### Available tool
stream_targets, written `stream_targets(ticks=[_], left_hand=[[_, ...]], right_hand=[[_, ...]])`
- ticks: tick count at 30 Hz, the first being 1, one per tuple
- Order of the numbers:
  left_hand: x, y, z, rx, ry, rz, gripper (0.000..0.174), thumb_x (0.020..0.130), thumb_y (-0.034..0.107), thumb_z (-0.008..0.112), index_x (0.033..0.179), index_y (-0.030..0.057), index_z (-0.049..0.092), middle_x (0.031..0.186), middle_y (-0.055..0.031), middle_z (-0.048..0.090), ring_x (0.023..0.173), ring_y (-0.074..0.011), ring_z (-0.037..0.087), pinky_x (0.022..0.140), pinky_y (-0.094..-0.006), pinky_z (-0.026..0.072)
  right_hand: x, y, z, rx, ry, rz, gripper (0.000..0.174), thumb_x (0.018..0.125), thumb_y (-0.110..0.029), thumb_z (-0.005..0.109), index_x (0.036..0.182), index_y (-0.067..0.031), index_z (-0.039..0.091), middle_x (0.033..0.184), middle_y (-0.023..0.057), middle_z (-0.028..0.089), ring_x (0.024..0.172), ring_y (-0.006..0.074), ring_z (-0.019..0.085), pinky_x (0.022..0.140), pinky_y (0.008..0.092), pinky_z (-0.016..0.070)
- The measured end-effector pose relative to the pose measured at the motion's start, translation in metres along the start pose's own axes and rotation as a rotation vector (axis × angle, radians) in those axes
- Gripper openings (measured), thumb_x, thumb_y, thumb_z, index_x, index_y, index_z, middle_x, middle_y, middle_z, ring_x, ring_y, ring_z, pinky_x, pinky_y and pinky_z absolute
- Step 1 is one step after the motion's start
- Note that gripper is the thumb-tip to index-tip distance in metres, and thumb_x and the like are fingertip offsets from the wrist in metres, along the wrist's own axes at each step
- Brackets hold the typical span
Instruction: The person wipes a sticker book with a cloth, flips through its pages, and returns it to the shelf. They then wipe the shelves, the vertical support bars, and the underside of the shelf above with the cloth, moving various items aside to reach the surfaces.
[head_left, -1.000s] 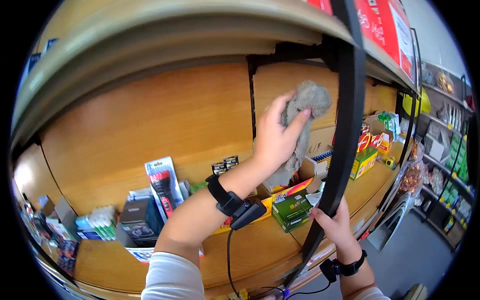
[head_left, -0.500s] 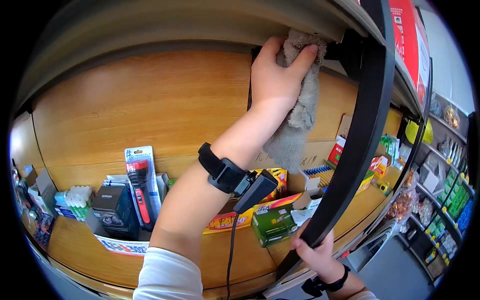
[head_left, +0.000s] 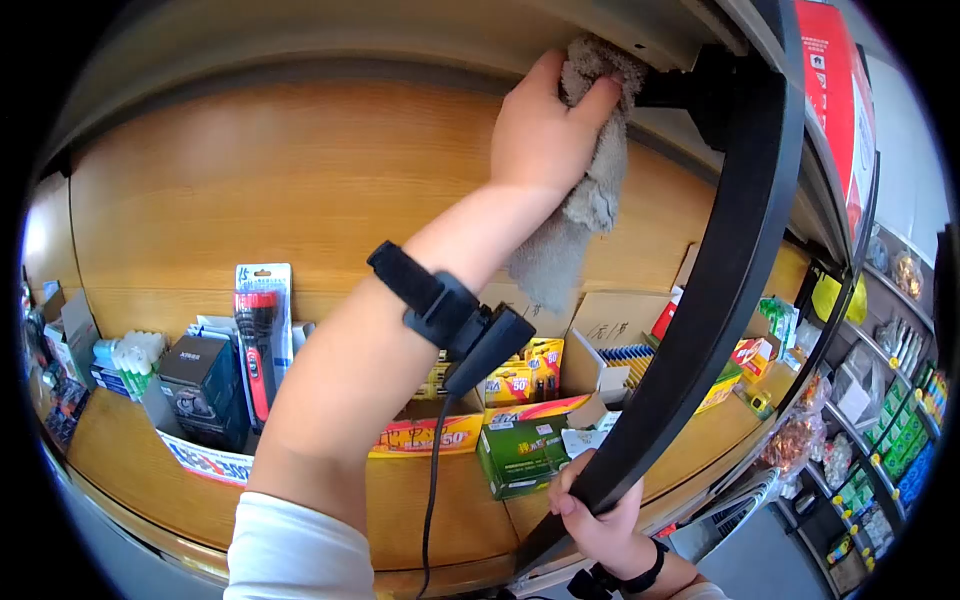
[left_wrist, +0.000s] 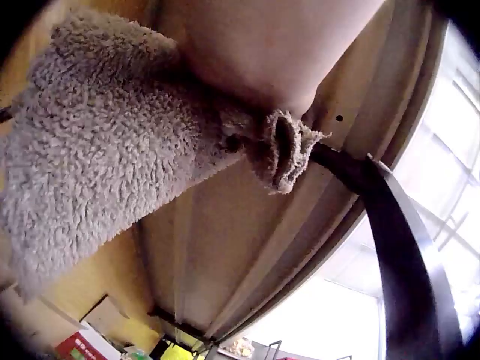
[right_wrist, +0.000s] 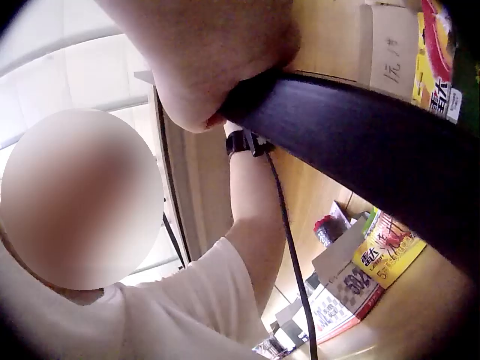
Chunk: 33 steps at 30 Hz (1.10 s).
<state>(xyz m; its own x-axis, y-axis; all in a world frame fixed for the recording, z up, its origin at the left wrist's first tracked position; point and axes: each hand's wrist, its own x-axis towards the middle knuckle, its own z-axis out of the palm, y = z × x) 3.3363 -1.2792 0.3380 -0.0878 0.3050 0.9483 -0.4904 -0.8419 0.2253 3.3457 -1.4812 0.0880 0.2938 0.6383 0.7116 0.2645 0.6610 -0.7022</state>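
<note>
My left hand (head_left: 545, 135) grips a grey fluffy cloth (head_left: 600, 180) up against the underside of the upper shelf (head_left: 440, 40), beside the black bracket. The cloth's loose end hangs below the hand; in the left wrist view the cloth (left_wrist: 112, 135) fills the left side, its bunched edge near the shelf's metal underside (left_wrist: 232, 232). Lower right, my right hand (head_left: 605, 515) is wrapped round the black upright post (head_left: 700, 330). The right wrist view shows that hand (right_wrist: 217, 52) against the post (right_wrist: 352, 142), most fingers hidden.
On the wooden lower shelf (head_left: 440, 510) stand a green box (head_left: 522, 455), open cartons of yellow packs, a dark box (head_left: 203, 385) and a packaged red-and-black flashlight (head_left: 257, 350). A red box (head_left: 838, 100) sits on the upper shelf. Further racks of goods stand at the right.
The left hand has risen with the cloth from in front of the back panel to the shelf's underside, lately shifting slightly left. The right hand stays on the post, lower in the view.
</note>
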Motion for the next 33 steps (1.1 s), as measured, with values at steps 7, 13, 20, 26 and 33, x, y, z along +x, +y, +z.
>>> stream_targets(ticks=[7, 13, 20, 26, 33], left_hand=[[0.0, -0.005, -0.009, 0.151, -0.006, -0.012, 0.048, 0.081, 0.035, 0.062, 0.107, -0.0052, 0.055, 0.098, -0.0204, 0.064, 0.091, -0.0284, 0.061, 0.08, -0.0331, 0.0453], [-0.022, 0.02, -0.007, 0.038, -0.066, 0.031, 0.05, 0.079, 0.041, 0.06, 0.103, -0.0031, 0.056, 0.097, -0.0246, 0.06, 0.092, -0.0393, 0.057, 0.079, -0.0408, 0.0446], [-0.059, 0.046, -0.019, -0.153, -0.097, -0.059, 0.039, 0.081, 0.026, 0.065, 0.106, -0.0027, 0.055, 0.094, -0.0159, 0.064, 0.087, -0.0224, 0.061, 0.077, -0.0318, 0.0465], [-0.075, 0.07, -0.014, -0.333, 0.01, -0.023, 0.035, 0.083, 0.022, 0.066, 0.107, -0.0021, 0.056, 0.094, -0.0084, 0.064, 0.089, -0.0133, 0.057, 0.08, -0.0271, 0.0448], [-0.029, 0.092, -0.011, -0.363, -0.126, -0.09, 0.035, 0.084, 0.027, 0.066, 0.103, -0.0014, 0.06, 0.093, -0.0066, 0.064, 0.084, -0.0115, 0.056, 0.077, -0.0255, 0.0442]], right_hand=[[0.002, -0.003, 0.006, -0.055, 0.086, -0.022, 0.023, 0.078, 0.002, 0.056, 0.093, -0.001, 0.039, 0.074, 0.0067, 0.048, 0.06, 0.0139, 0.049, 0.054, 0.0278, 0.0414], [0.003, -0.003, 0.007, -0.054, 0.071, -0.034, 0.033, 0.076, 0.006, 0.054, 0.101, -0.004, 0.035, 0.074, 0.0069, 0.05, 0.061, 0.0134, 0.051, 0.054, 0.0263, 0.0426], [0.001, -0.007, 0.006, -0.073, 0.098, 0.018, 0.04, 0.073, 0.005, 0.06, 0.106, -0.003, 0.039, 0.08, 0.0021, 0.052, 0.068, 0.0075, 0.051, 0.063, 0.0227, 0.0433], [-0.002, -0.009, 0.006, -0.162, 0.124, 0.0, 0.039, 0.074, 0.001, 0.062, 0.106, -0.002, 0.041, 0.079, 0.0017, 0.051, 0.069, 0.0077, 0.05, 0.063, 0.0235, 0.0436], [-0.001, -0.015, 0.008, -0.218, 0.149, -0.02, 0.043, 0.073, -0.001, 0.063, 0.11, -0.0004, 0.041, 0.08, 0.0024, 0.052, 0.071, 0.0079, 0.051, 0.065, 0.0241, 0.0438]])
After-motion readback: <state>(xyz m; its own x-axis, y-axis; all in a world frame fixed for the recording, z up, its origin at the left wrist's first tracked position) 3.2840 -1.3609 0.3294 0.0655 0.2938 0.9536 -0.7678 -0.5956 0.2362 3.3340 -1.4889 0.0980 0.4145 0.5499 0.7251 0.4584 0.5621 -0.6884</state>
